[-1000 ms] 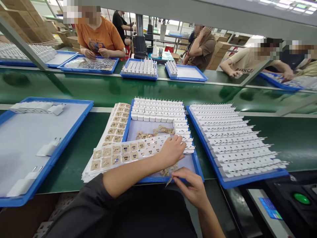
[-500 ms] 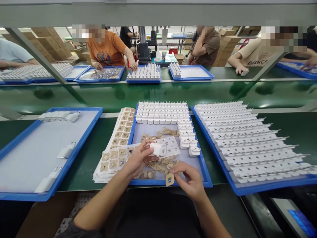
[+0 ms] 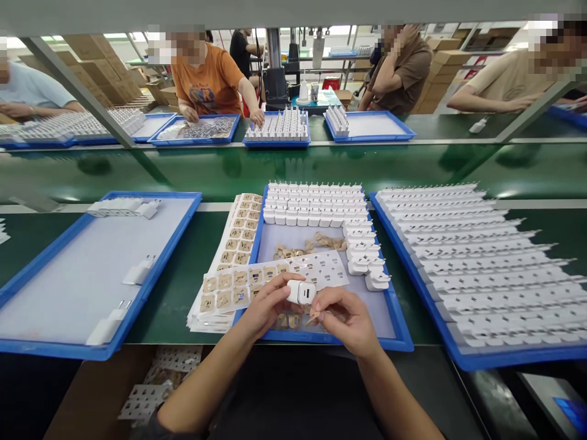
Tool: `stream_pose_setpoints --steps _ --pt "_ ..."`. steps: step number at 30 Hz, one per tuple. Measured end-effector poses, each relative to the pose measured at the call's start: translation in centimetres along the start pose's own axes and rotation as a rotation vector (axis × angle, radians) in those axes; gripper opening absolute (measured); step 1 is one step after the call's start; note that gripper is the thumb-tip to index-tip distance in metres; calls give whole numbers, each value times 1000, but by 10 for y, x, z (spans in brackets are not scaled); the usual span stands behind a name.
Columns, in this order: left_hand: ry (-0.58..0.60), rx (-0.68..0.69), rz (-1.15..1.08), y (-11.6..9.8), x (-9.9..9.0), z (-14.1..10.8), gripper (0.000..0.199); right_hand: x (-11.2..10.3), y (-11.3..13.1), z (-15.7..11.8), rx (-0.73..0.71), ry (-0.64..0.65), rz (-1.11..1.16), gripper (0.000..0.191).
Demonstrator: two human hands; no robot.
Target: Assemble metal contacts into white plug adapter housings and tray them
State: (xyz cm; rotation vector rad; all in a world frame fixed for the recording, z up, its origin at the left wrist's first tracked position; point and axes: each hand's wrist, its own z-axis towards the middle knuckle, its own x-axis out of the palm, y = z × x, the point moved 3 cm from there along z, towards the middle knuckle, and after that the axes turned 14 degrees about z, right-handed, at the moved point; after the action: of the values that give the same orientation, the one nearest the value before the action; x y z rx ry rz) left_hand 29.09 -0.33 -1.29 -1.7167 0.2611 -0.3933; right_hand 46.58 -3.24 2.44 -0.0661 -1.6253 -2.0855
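Observation:
My left hand is closed around a white USB wall charger, whose port end faces to the right and toward me. Close beside that end, my right hand pinches a small tan die-cut piece, now seen nearly edge-on. Whether it touches the charger I cannot tell. Behind the hands, a sheet of tan die-cut pieces with a row of cut-outs lies across a blue-rimmed tray. Loose tan scraps lie inside this tray, and rows of white chargers with pins up fill its far and right sides.
A stack of sheets lies left of the middle tray. The left blue tray holds several chargers; the right tray carries long rows of them. Beyond a green belt, people work at other trays, and a slanted metal post stands at left.
My right hand has brought the tan piece up and next to the charger. The charger has turned so its port faces me more. The whole view has shifted slightly.

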Motion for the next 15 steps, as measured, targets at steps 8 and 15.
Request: stream_pose_setpoints --steps 8,15 --pt "-112 252 520 -8 -4 -12 42 3 -2 5 70 -87 62 13" --pt "-134 340 594 -6 1 -13 45 3 1 2 185 -60 19 11"
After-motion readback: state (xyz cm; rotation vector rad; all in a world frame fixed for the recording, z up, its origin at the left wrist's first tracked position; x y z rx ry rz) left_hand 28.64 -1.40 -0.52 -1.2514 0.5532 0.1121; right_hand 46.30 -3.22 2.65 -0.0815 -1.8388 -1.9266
